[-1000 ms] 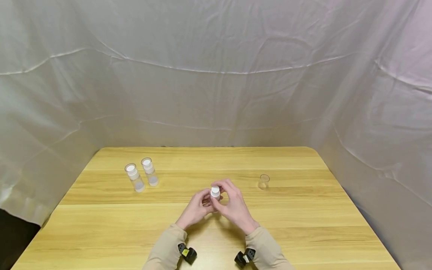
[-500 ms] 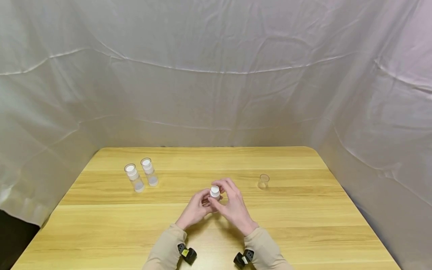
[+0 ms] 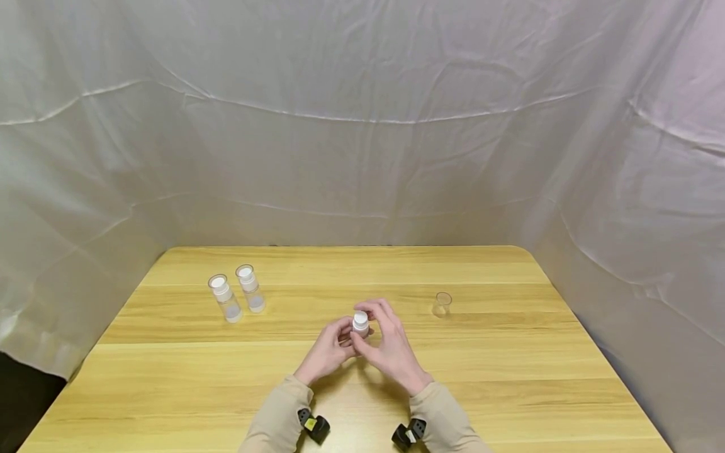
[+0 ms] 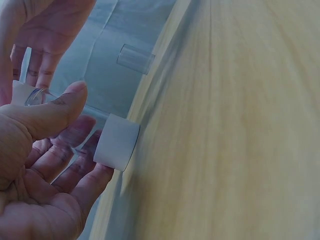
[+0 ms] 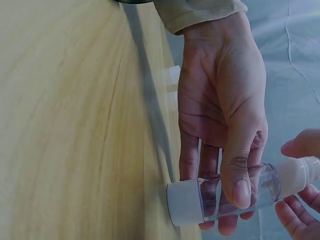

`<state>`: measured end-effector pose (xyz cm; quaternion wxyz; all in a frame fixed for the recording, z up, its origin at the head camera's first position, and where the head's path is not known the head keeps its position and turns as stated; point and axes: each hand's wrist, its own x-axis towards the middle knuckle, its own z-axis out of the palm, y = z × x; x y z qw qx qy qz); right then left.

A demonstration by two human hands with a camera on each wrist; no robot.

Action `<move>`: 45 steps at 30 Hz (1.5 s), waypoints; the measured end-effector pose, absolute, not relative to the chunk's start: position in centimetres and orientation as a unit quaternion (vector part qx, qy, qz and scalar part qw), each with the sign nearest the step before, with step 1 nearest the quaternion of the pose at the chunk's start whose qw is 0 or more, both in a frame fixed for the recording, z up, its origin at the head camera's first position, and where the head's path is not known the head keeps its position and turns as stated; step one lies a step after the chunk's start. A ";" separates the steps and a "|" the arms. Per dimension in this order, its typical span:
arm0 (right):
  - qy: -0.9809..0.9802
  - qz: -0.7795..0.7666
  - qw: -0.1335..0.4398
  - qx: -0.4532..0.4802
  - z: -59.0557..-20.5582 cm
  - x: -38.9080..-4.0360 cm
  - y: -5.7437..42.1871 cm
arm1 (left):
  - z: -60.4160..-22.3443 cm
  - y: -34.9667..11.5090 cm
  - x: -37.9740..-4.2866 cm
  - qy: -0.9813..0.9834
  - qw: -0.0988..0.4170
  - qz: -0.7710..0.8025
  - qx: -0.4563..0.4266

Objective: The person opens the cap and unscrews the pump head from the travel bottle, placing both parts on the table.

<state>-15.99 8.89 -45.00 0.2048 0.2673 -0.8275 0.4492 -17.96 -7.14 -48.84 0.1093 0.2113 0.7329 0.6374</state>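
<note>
A small clear bottle with a white base [image 5: 184,202] and a white collar and top [image 3: 360,322] stands upright between my hands at the table's middle. My left hand [image 3: 328,352] grips its clear body, thumb [image 4: 67,102] across one side and fingers round the other. At the upper end, my right hand [image 3: 394,352] pinches the white collar [image 5: 292,177], with thumb and fingers on opposite sides. Seen from the left wrist, the base sits low, right at the tabletop. Part of the body is hidden behind the fingers.
Two similar bottles [image 3: 224,299] [image 3: 250,288], their white tops inside clear caps, stand upright at the back left. To the right of my hands is a clear open cup-like cap [image 3: 443,304]. Pale grey cloth [image 3: 362,157] hangs around the wooden table [image 3: 510,377].
My right thumb has shifted slightly left along the bottle's upper part. Both hands otherwise stay in place round the bottle, and the other objects have not moved.
</note>
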 end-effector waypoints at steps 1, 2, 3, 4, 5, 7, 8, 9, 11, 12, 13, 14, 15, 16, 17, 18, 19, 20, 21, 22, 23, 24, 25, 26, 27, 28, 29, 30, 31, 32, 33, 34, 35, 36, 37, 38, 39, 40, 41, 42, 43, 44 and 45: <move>-0.829 0.452 0.205 0.259 -45.0 -16.0 8.8 | -48.8 -7.2 -17.9 0.733 0.108 0.637 0.212; -0.829 0.454 0.208 0.252 -45.0 -15.9 8.8 | -48.8 -7.2 -17.9 0.734 0.107 0.636 0.214; -0.829 0.457 0.211 0.246 -45.0 -15.9 8.7 | -48.8 -7.2 -17.9 0.735 0.105 0.635 0.215; -0.829 0.458 0.214 0.239 -45.0 -15.9 8.7 | -48.8 -7.2 -17.9 0.735 0.104 0.634 0.216; -0.828 0.460 0.218 0.235 -45.0 -16.0 8.6 | -48.8 -7.2 -17.9 0.736 0.103 0.633 0.217; -0.825 0.464 0.224 0.233 -45.1 -16.0 8.6 | -48.8 -7.2 -17.9 0.736 0.102 0.633 0.219; -0.823 0.465 0.226 0.234 -45.1 -16.0 8.6 | -48.8 -7.3 -17.9 0.735 0.102 0.634 0.219; -0.821 0.467 0.226 0.237 -45.1 -16.0 8.6 | -48.8 -7.3 -17.8 0.734 0.103 0.635 0.219; -0.817 0.470 0.225 0.247 -45.2 -16.1 8.7 | -48.9 -7.3 -17.8 0.731 0.105 0.637 0.219; -0.815 0.472 0.222 0.251 -45.2 -16.1 8.7 | -48.9 -7.3 -17.8 0.730 0.106 0.639 0.219; -0.814 0.473 0.219 0.256 -45.2 -16.1 8.8 | -48.9 -7.3 -17.8 0.729 0.107 0.640 0.219; -0.813 0.473 0.216 0.260 -45.2 -16.1 8.8 | -48.9 -7.3 -17.8 0.728 0.108 0.640 0.218; -0.813 0.474 0.211 0.264 -45.2 -16.1 8.9 | -48.9 -7.3 -17.8 0.729 0.108 0.640 0.217; -0.814 0.473 0.207 0.266 -45.2 -16.1 8.9 | -48.9 -7.3 -17.9 0.729 0.108 0.641 0.216; -0.816 0.470 0.203 0.266 -45.1 -16.1 8.9 | -48.9 -7.3 -17.9 0.729 0.109 0.641 0.214; -0.819 0.468 0.200 0.266 -45.1 -16.1 8.9 | -48.9 -7.2 -17.9 0.729 0.110 0.641 0.212; -0.823 0.463 0.198 0.264 -45.1 -16.0 8.9 | -48.9 -7.2 -17.9 0.730 0.110 0.641 0.210; -0.826 0.458 0.198 0.262 -45.1 -16.0 8.9 | -48.9 -7.2 -17.9 0.730 0.110 0.642 0.209; -0.829 0.454 0.199 0.259 -45.1 -16.0 8.9 | -48.9 -7.2 -17.9 0.730 0.111 0.642 0.208; -0.833 0.449 0.201 0.255 -45.1 -15.9 8.9 | -48.9 -7.2 -17.9 0.730 0.111 0.642 0.207; -0.835 0.445 0.204 0.251 -45.1 -15.9 8.8 | -48.9 -7.2 -17.9 0.732 0.109 0.640 0.208; -0.837 0.442 0.210 0.248 -45.1 -15.9 8.8 | -48.9 -7.2 -17.9 0.732 0.108 0.639 0.209; -0.837 0.439 0.215 0.245 -45.1 -15.9 8.8 | -48.9 -7.2 -17.9 0.733 0.107 0.638 0.211; -0.837 0.436 0.220 0.245 -45.1 -15.9 8.8 | -48.9 -7.2 -17.9 0.733 0.106 0.637 0.214; -0.837 0.434 0.226 0.244 -45.0 -15.9 8.7 | -48.9 -7.2 -17.9 0.733 0.105 0.637 0.216; -0.837 0.433 0.230 0.245 -45.0 -15.9 8.7 | -48.9 -7.3 -17.9 0.733 0.103 0.636 0.218; -0.836 0.431 0.234 0.247 -45.0 -15.9 8.7 | -48.9 -7.3 -17.8 0.733 0.103 0.636 0.219; -0.834 0.431 0.236 0.249 -45.0 -15.9 8.8 | -48.9 -7.3 -17.8 0.732 0.103 0.636 0.220; -0.834 0.431 0.236 0.252 -45.0 -15.9 8.8 | -48.9 -7.3 -17.8 0.732 0.103 0.636 0.220; -0.833 0.431 0.235 0.255 -45.0 -15.9 8.8 | -48.9 -7.3 -17.8 0.731 0.104 0.637 0.220; -0.833 0.432 0.232 0.258 -45.0 -16.0 8.8 | -48.9 -7.3 -17.8 0.731 0.104 0.638 0.219; -0.832 0.433 0.229 0.261 -45.0 -16.0 8.9 | -48.9 -7.3 -17.8 0.730 0.105 0.639 0.218; -0.832 0.433 0.223 0.264 -45.0 -16.0 8.9 | -48.9 -7.2 -17.8 0.729 0.105 0.640 0.218; -0.833 0.435 0.215 0.266 -45.0 -16.0 9.0 | -48.9 -7.2 -17.9 0.729 0.106 0.641 0.217; -0.834 0.436 0.208 0.268 -45.0 -16.0 9.0 | -48.9 -7.2 -17.9 0.729 0.107 0.641 0.216; -0.835 0.436 0.201 0.269 -45.0 -16.0 9.1 | -48.8 -7.2 -17.9 0.728 0.108 0.642 0.214; -0.836 0.436 0.195 0.270 -45.0 -16.0 9.1 | -48.8 -7.2 -17.9 0.728 0.109 0.643 0.213; -0.837 0.436 0.192 0.270 -45.0 -16.0 9.1 | -48.8 -7.2 -17.9 0.729 0.110 0.642 0.212; -0.838 0.435 0.190 0.269 -45.0 -16.0 9.1 | -48.8 -7.1 -17.9 0.729 0.110 0.642 0.211; -0.839 0.434 0.190 0.268 -45.0 -16.0 9.1 | -48.8 -7.1 -17.9 0.730 0.111 0.641 0.209; -0.840 0.431 0.194 0.267 -45.0 -16.0 9.1 | -48.8 -7.1 -17.9 0.731 0.111 0.640 0.208; -0.840 0.429 0.198 0.266 -45.0 -16.0 9.1 | -48.8 -7.1 -17.9 0.731 0.111 0.640 0.208; -0.841 0.426 0.202 0.266 -45.0 -16.0 9.0 | -48.8 -7.1 -17.9 0.732 0.110 0.639 0.208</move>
